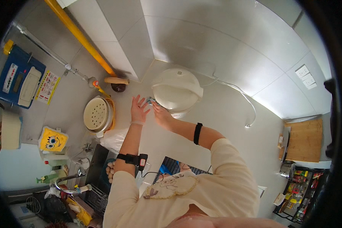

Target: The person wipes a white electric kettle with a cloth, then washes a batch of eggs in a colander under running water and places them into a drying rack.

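A white rice cooker [175, 89] with a rounded lid and a handle stands on the pale countertop [230, 125], close to the wall corner. Against its lower left side, my right hand [161, 114] holds a small bluish patterned cloth [150, 101] in its fingertips. Just left of the cloth is my left hand [138, 109], palm showing and fingers spread, with nothing in it. A cream steamer basket [96, 113] with round holes sits in a pot further left of my left hand.
A white cable [238, 87] runs from behind the cooker to a loose plug. A clear plastic bag [114, 140] lies by the sink [96, 159]. A wooden cutting board [305, 139] and a rack of bottles [299, 191] are at the right. A yellow pipe [82, 38] comes down at the upper left.
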### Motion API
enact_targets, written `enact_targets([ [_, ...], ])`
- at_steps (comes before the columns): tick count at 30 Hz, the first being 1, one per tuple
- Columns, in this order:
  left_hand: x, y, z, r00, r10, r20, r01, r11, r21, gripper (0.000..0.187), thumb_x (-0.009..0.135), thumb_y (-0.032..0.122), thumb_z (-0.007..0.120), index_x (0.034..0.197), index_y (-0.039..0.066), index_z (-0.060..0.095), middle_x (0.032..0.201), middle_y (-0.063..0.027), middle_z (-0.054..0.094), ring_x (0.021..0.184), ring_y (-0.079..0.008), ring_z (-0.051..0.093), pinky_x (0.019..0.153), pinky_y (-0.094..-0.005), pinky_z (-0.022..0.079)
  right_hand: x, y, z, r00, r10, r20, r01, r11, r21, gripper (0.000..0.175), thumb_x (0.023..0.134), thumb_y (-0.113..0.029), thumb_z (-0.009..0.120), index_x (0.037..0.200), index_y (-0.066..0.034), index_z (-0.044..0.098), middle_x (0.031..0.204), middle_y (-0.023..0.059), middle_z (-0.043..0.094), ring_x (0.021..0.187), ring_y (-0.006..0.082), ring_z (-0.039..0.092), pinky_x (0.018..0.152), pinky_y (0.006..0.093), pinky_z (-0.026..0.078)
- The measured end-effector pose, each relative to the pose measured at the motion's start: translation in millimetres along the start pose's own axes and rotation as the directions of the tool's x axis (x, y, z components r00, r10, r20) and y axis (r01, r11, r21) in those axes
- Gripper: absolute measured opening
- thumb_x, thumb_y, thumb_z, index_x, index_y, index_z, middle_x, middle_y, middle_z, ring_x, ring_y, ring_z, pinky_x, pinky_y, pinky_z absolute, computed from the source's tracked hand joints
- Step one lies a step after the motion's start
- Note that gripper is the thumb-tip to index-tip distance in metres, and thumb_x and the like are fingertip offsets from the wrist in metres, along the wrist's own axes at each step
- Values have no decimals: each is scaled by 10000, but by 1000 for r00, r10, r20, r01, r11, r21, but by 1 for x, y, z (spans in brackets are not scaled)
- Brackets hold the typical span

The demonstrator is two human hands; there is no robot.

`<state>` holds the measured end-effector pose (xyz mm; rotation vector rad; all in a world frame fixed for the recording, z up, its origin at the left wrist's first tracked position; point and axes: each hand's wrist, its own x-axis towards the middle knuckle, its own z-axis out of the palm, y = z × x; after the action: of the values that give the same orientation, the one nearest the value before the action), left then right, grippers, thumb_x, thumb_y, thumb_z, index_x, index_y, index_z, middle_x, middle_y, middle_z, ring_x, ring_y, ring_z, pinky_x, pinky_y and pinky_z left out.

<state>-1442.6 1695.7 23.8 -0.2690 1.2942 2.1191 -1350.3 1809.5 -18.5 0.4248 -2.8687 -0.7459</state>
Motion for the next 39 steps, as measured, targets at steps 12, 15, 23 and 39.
enact_targets([
  [12,-85,-22,-102,987,117,-108,-104,987,119,421,947,382,488,1274,118,510,1165,-87,541,971,-216,567,825,-384,497,8,14,75,997,82,-12,-83,990,-118,409,787,-95,572,1153,83,603,1236,249,564,1241,387,460,1122,485,237],
  [15,-103,-30,-106,992,97,-79,-93,994,57,409,944,353,505,1274,111,507,1130,-93,562,909,-215,593,776,-361,522,35,28,85,994,61,96,-30,956,-291,410,804,-108,567,1173,68,598,1264,252,542,1241,407,453,1109,515,235],
  [23,-164,-37,-133,993,51,-108,-48,999,23,390,956,333,497,1222,50,530,1075,-111,607,840,-196,616,746,-344,531,35,23,95,818,217,532,-442,830,341,419,820,-131,550,1174,89,589,1246,289,540,1175,454,496,1053,529,308],
  [39,-178,-71,-166,968,-36,-250,13,996,-93,382,958,333,507,1203,43,549,1010,-94,607,817,-197,600,737,-357,517,-44,-58,86,979,204,-11,-99,523,846,539,947,-263,470,1420,-46,332,1452,141,369,1367,302,310,1124,412,251],
])
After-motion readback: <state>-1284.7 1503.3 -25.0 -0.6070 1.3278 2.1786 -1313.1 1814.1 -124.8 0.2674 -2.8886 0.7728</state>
